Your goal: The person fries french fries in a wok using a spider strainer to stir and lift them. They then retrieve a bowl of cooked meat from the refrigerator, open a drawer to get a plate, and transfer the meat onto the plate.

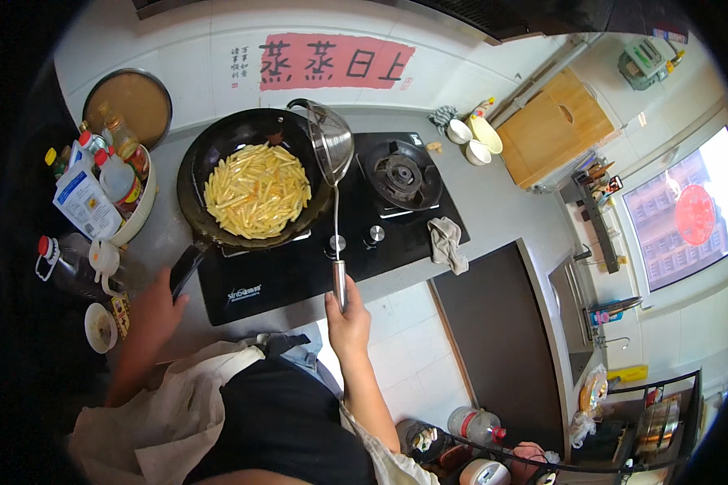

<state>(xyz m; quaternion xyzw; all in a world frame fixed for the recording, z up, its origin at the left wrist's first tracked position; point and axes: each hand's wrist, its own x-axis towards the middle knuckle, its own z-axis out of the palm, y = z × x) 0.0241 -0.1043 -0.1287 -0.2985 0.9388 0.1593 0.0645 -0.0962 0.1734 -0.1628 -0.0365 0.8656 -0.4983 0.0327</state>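
Note:
A black wok [192,176] stands on the left burner of the glass-topped gas stove [279,285]. In it lie many pale yellow strips of food [258,191], glossy with oil or liquid. My left hand [161,306] is at the wok's black handle [186,271], its fingers closed round it. With my right hand [347,318] I hold the steel handle of a round mesh skimmer [330,142]. The skimmer's bowl is raised over the wok's right edge, tilted, with no food seen in it. A grey cloth [448,244] lies at the stove's right front corner.
Left of the wok stand a basket [148,200] of seasoning bottles, a dark jug [73,260] and a small bowl [101,328]. The bare right burner [402,174] is beside the wok. Further right are white bowls [478,153], a wooden board [555,130] and a sink [570,297].

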